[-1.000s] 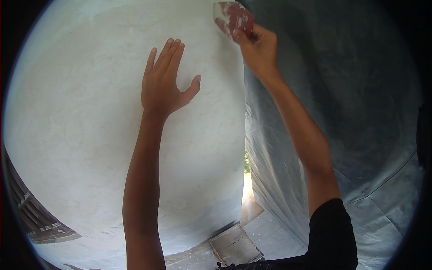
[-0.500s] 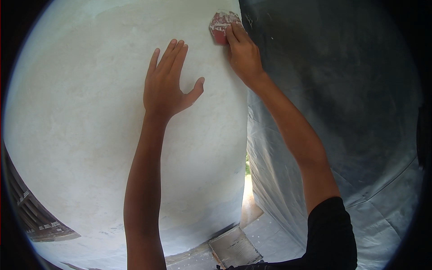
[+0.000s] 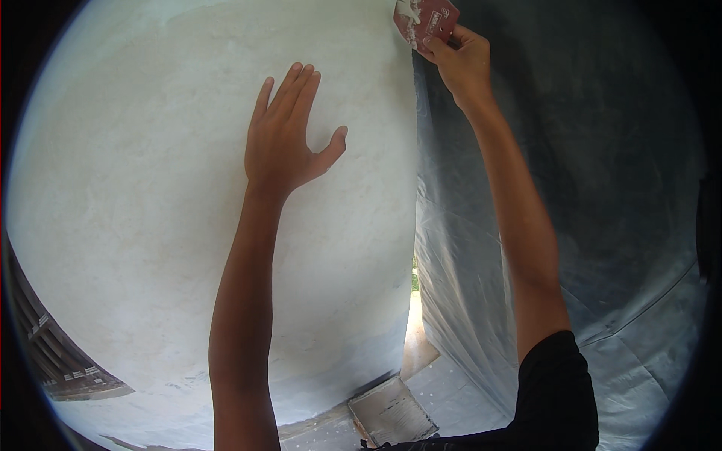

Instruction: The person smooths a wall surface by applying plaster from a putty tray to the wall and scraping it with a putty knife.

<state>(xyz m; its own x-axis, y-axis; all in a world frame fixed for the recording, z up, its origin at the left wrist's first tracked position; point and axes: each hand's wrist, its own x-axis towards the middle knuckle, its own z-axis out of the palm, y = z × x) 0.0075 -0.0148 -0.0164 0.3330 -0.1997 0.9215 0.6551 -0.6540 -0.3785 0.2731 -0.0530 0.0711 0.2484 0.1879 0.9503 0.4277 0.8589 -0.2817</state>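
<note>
My left hand (image 3: 282,139) lies flat against the whitish plastered wall (image 3: 165,225), fingers stretched upward and thumb out to the side. Higher up on the right, my right hand (image 3: 465,66) grips a flat red putty scraper (image 3: 430,22) by its lower corner, thumb on the near face. White putty is smeared over the scraper's left part. Its left end overlaps the wall's right edge in view, while the rest is in front of the dark sheet; whether it touches the wall I cannot tell. The top picture border cuts it off slightly.
A dark plastic sheet (image 3: 602,150) hangs right of the wall, with a narrow bright gap (image 3: 414,323) between them low down. At the wall's foot lies a square grey board (image 3: 392,412). Dark slatted woodwork (image 3: 56,353) stands at lower left.
My right hand has moved right and slightly up with the scraper, past the wall's edge, and the scraper has turned to show more of its red face. My left hand has barely shifted.
</note>
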